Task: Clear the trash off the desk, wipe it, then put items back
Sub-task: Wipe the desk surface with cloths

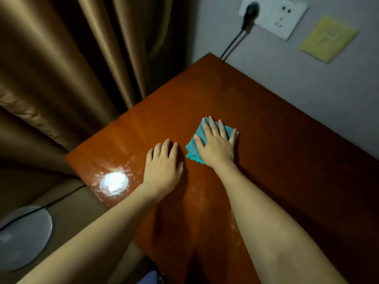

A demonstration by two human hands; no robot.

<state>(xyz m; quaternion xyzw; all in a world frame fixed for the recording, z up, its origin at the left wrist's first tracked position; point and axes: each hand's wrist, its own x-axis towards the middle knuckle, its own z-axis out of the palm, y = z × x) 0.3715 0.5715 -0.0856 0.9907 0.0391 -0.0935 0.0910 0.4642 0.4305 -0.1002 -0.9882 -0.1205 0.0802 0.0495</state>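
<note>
Right hand [216, 145] flat, fingers spread, pressing the teal cloth [193, 151] onto the desk [276, 140] mid-surface. Left hand [162, 167] just left of the cloth, palm down, fingers straight, holding nothing. Bright glare spot [114, 183] near the desk's left edge. Brown curtain [61, 68] far left; wall socket [272, 15] with black plug [250, 12] far right.

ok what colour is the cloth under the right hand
Teal blue-green, with a scalloped edge: the small folded microfibre cloth pressed flat under the right hand, clearest in the head view.
</note>
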